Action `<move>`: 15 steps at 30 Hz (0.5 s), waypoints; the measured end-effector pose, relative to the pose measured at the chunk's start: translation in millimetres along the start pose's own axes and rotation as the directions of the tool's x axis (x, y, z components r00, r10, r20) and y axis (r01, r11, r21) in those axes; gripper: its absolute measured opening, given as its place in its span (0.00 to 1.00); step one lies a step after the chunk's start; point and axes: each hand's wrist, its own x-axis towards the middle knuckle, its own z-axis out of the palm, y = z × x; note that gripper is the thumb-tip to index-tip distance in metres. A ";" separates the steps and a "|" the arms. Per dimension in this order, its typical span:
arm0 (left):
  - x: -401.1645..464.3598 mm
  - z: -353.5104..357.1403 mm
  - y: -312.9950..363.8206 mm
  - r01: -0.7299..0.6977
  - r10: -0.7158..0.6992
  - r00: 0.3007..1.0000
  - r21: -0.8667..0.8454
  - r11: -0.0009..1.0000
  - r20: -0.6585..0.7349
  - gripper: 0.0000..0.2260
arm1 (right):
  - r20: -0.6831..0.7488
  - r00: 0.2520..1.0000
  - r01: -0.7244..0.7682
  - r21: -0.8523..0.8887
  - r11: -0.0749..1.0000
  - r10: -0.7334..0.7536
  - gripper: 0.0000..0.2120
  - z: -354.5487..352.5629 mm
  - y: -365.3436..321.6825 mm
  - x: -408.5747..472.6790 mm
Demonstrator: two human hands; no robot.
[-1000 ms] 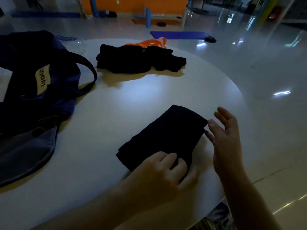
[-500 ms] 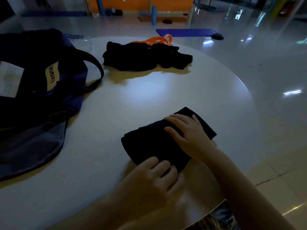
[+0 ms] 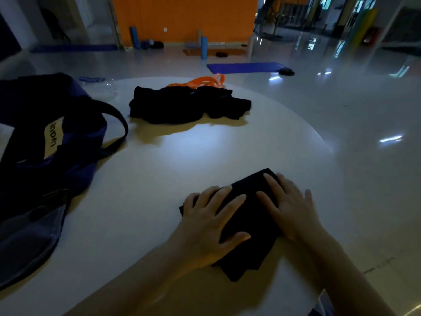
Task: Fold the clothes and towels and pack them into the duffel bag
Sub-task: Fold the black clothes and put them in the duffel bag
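While pressed flat: folded black garment lies at 5 o'clock on the white surface.
Left hand: flat, fingers spread, pressing the cloth, gripping nothing.
Right hand: likewise flat on the 2 o'clock end.
Handling: likely soft, light, limp; slide fingers under both short ends so folds hold.
Duffel bag: 9 o'clock, well apart.
Unfolded black pile: 12 o'clock.

The duffel bag is running off the left edge. Both hands are covering much of the folded black garment.
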 end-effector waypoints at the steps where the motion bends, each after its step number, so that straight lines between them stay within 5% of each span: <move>1: 14.9 1.6 2.8 -0.032 0.032 0.999 -0.006 0.999 -0.011 0.32 | -0.023 0.998 -0.052 0.015 0.999 0.052 0.42 -2.1 15.7 4.6; 5: 76.7 16.7 23.2 -0.105 0.106 0.991 -0.016 0.994 0.077 0.44 | -0.045 0.978 -0.203 -0.013 0.979 0.203 0.35 -14.3 74.4 16.4; 10: 138.1 40.0 56.2 -0.152 0.155 0.987 -0.058 0.987 0.051 0.45 | -0.066 0.928 -0.366 0.033 0.930 0.368 0.30 -34.5 121.3 24.4; 15: 139.0 42.4 51.0 -0.174 0.184 0.980 -0.119 0.978 0.077 0.45 | -0.195 0.934 -0.285 0.100 0.953 0.299 0.25 -41.8 125.8 18.5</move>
